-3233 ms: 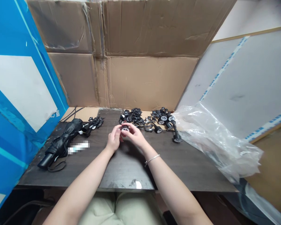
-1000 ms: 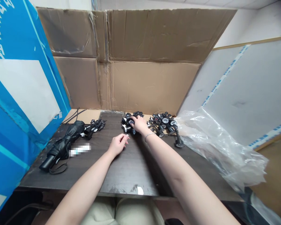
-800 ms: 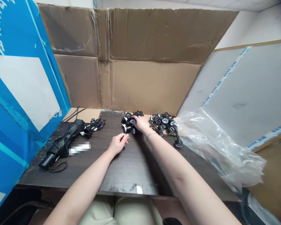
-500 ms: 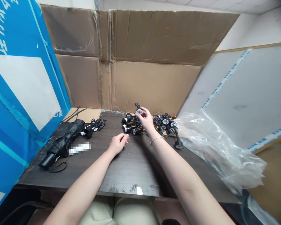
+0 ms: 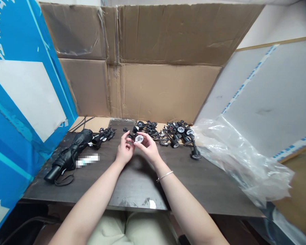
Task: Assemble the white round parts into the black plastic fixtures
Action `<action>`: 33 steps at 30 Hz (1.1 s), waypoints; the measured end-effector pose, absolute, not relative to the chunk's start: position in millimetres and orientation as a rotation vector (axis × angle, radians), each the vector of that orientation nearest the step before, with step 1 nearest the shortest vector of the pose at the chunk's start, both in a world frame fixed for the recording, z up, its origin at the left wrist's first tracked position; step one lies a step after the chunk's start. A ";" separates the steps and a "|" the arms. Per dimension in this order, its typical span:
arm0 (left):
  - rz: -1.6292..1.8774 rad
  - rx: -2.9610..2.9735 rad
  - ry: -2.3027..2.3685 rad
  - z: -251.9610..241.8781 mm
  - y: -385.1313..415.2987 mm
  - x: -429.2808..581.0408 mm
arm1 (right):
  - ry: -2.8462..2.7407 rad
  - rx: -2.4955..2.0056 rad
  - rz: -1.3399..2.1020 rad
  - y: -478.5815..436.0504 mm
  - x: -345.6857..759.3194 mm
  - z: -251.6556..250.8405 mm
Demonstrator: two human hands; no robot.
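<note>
A small black stemmed part with a round, pale end face point(image 5: 139, 139) is held up between my two hands, above the dark table. My right hand point(image 5: 149, 149) grips the round end, thumb below and fingers above. On its other side, my left hand point(image 5: 124, 150) is closed around the darker stem end, its fingertips partly hiding it. Just behind my hands lies a pile of similar black parts point(image 5: 149, 128). A second cluster of them point(image 5: 181, 134) spreads to the right, one part point(image 5: 196, 153) lying apart at its front.
At left on the table point(image 5: 132, 190) lie a folded black umbrella point(image 5: 72, 151), a small bunch of black parts point(image 5: 104, 135) and a blurred white strip point(image 5: 88, 160). Crumpled clear plastic point(image 5: 244, 166) covers the right edge. A cardboard wall point(image 5: 168, 92) stands behind.
My right hand has come down and left from the pile with the black part. My left hand has risen slightly to meet it and now grips the part's stem end too.
</note>
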State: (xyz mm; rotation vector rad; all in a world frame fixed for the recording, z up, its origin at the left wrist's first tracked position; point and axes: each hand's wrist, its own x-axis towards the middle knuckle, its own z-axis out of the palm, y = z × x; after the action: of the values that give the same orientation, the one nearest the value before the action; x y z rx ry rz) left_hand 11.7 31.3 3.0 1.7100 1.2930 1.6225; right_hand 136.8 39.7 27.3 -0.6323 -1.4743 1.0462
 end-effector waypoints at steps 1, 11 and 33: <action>1.599 1.737 1.300 3.1 30.6 11.2 | -1.500 -0.630 1.033 37.6 136.6 25.3; 1.498 1.932 1.355 8.6 22.6 16.2 | -1.506 -0.702 0.930 37.1 135.6 15.1; 1.521 1.791 1.260 1.6 26.3 14.1 | -1.544 -0.683 0.955 36.9 135.8 10.5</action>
State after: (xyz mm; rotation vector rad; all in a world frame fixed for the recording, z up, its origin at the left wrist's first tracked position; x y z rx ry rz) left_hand 14.1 26.3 1.6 1.7914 1.2602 1.5213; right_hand 135.8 36.9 10.5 -0.6829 -1.5437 0.9550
